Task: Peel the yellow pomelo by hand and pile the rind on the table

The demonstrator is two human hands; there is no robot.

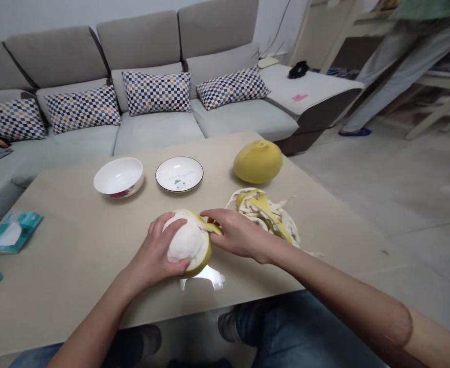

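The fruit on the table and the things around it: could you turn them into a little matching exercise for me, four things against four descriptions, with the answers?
Things:
1. whole fruit
2. partly peeled fruit
3. bowl
4. tissue pack

Descriptions:
A. blue-green, at the left side of the table
B. just beyond the pile of peel
C. gripped by the left hand
D. white, beside the dark-rimmed plate

Right pairs: 1-B, 2-C, 3-D, 4-A.
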